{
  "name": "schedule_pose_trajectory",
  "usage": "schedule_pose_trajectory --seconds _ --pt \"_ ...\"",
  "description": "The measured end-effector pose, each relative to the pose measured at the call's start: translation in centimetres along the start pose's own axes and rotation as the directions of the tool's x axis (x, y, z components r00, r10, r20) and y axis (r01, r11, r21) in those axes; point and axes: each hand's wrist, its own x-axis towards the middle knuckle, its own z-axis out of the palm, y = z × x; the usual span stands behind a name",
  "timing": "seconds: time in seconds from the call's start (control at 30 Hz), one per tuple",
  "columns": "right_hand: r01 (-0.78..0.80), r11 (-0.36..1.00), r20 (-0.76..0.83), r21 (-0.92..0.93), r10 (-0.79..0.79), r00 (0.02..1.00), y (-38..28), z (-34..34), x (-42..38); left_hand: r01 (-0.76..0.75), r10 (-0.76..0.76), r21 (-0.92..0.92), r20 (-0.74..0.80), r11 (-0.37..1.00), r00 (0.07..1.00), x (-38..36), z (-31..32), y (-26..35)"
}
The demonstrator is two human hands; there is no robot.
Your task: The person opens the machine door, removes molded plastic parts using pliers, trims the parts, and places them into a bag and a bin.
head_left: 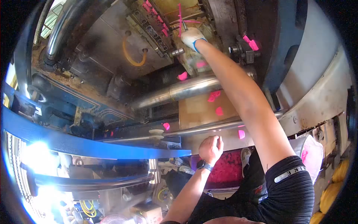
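My right hand point(192, 37), in a white glove with a blue cuff, reaches far into the machine at the top. Its fingers are closed on a small metal tool point(184, 25). Beside the tool's tip is a thin pink strip point(180, 16); whether they touch is unclear. A row of metal fittings point(151, 31) with pink pieces lies to the left of this hand. My left hand point(210, 149), bare with a watch at the wrist, is curled closed near the blue rail's end, with nothing visible in it.
A thick shiny cylinder point(194, 86) and a thin rod point(209, 128) cross below my right hand. Pink pieces point(219, 111) lie on a brown sheet point(192, 114). A blue curved rail point(93, 145) extends left. A pink-stained tray point(225, 171) is below my left hand.
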Motion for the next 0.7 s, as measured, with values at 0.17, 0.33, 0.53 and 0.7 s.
schedule_pose_trajectory --seconds 0.17,0.33,0.53,0.7 --pt "-0.044 0.988 -0.005 0.15 0.045 0.999 -0.9 0.8 0.7 -0.005 0.005 0.009 -0.015 1.0 1.0 0.0 0.1 0.0" --pt "0.056 0.976 0.058 0.211 -0.069 0.996 -3.3 1.9 1.0 -0.012 0.012 -0.003 -0.013 1.0 1.0 0.1 0.3 -0.2" --pt "0.095 0.891 0.109 0.444 -0.159 0.981 -3.8 0.8 -0.5 -0.013 0.013 -0.022 -0.009 1.0 1.0 0.4 0.2 0.0" --pt "0.099 0.859 0.097 0.503 -0.169 0.981 -2.9 2.3 0.6 -0.022 0.023 -0.021 0.006 1.0 1.0 0.3 0.2 -0.2"
